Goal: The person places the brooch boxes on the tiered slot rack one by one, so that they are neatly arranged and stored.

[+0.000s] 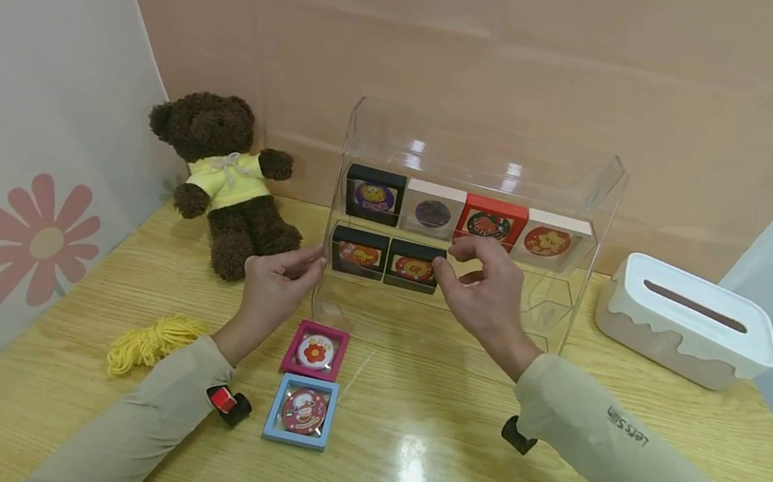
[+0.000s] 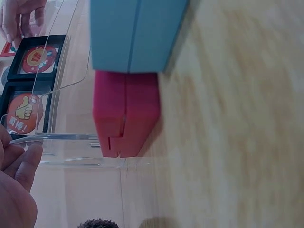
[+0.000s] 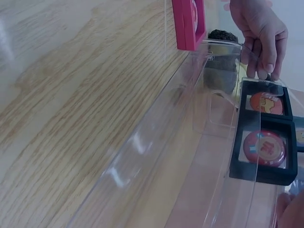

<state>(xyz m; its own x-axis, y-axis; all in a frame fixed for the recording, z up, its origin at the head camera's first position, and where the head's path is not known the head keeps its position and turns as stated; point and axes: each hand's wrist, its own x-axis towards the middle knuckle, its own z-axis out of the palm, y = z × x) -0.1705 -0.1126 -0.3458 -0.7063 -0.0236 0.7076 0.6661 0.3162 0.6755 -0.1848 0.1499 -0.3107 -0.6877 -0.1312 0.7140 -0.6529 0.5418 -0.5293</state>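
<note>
A clear plastic display rack (image 1: 462,148) stands on the table. My left hand (image 1: 272,290) pinches its left side edge between thumb and fingers. On the lower tier, two black frames (image 2: 28,107) with round badges stand side by side. My right hand (image 1: 488,291) has its thumb tip right at the right edge of the second black frame (image 1: 414,266), its bent fingers spread away from the thumb. Above stand another black frame (image 1: 373,195), a white frame (image 1: 433,210), a red frame (image 1: 491,222) and a second white frame (image 1: 552,240).
In front of the rack lie a pink frame (image 1: 316,350) and a light blue frame (image 1: 300,411) with badges. A brown teddy bear (image 1: 236,183) sits at left, near a yellow yarn bundle (image 1: 154,342). A white tissue box (image 1: 688,322) stands at right.
</note>
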